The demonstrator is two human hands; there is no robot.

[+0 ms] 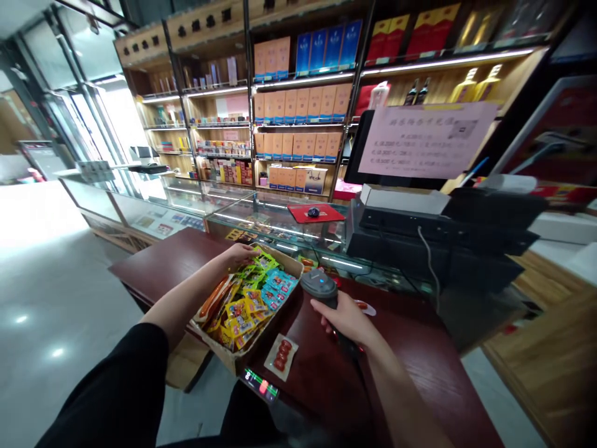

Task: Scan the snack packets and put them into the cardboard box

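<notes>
While the right hand (347, 318) has its grip clamped round a scanner (319, 285), the left hand (239, 255) touches packets (252, 275) in a box (227, 358), its grip too hidden to tell.

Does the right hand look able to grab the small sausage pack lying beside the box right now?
Probably not: the right hand is wrapped around the scanner, so it looks occupied. The way itself seems free, with bare tabletop between it and the sausage pack.
</notes>
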